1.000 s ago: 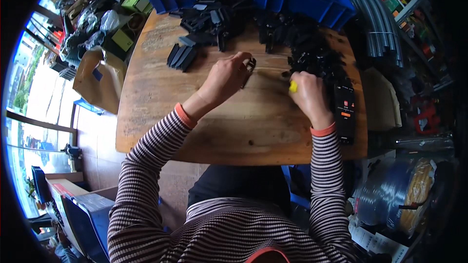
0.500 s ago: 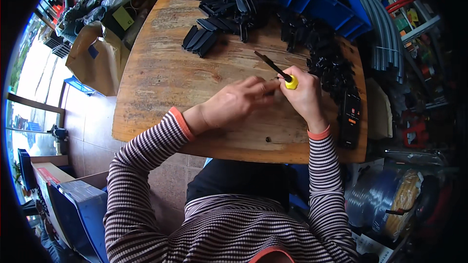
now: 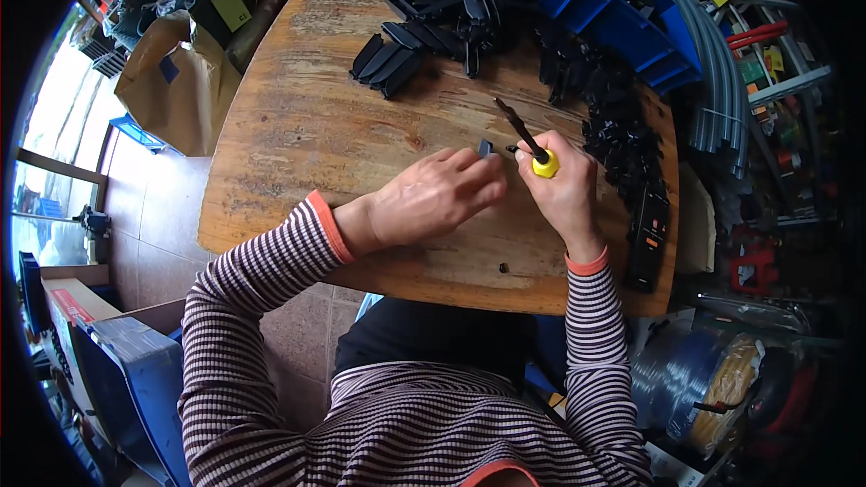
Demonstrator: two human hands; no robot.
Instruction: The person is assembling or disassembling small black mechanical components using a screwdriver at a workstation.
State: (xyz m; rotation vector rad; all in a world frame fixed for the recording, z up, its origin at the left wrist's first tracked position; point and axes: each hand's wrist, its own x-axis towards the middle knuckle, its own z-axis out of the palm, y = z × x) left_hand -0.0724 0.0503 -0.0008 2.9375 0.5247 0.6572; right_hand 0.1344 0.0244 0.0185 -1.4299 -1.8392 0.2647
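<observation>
My left hand point(image 3: 433, 194) is closed over the middle of the wooden table, gripping a small dark plastic piece point(image 3: 485, 148) whose end sticks out past the fingers. Just right of it, my right hand point(image 3: 561, 185) is wrapped round a tool with a yellow handle point(image 3: 546, 164) and a long dark shaft point(image 3: 516, 124) that points up and to the left. At the right thumb and fingertip a small black bit point(image 3: 511, 149) shows, too small to name. A narrow gap separates the hands.
Beyond my hands lie a pile of long black plastic pieces point(image 3: 388, 63) and a band of small black parts point(image 3: 622, 140). Blue bins point(image 3: 622, 18) stand at the back. A black box-shaped thing point(image 3: 648, 239) rests at the right edge; a small dark spot point(image 3: 503, 268) marks the near tabletop.
My left hand has drawn slightly away from the right, and the dark piece in it now shows. The right hand, still round the yellow-handled tool, has hardly moved. The whole view has shifted slightly.
</observation>
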